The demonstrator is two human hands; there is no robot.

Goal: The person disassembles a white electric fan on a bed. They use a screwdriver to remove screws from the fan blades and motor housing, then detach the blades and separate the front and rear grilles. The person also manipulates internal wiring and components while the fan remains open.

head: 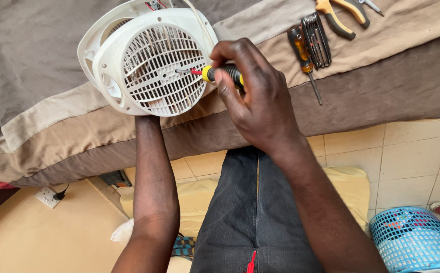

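The white fan heater [146, 60] stood tilted at about 11 o'clock in the view, resting on the brown and beige bedcover [381, 91], its round slotted grille facing the camera. The right hand [255, 98] was closed around the black and yellow handle of a screwdriver [215, 74], whose red-collared shaft pointed toward 9 o'clock and met the middle of the grille. The left forearm rose from 6 o'clock and passed beneath the heater's lower edge; the left hand itself was hidden behind the casing, so I could not tell whether it was gripping. At 1 o'clock on the cover lay a second screwdriver [305, 60], just beside a set of hex keys [316, 40], with yellow-handled pliers [342, 14] above them. A blue plastic basket [414, 240] sat on the tiled floor at 4 o'clock.
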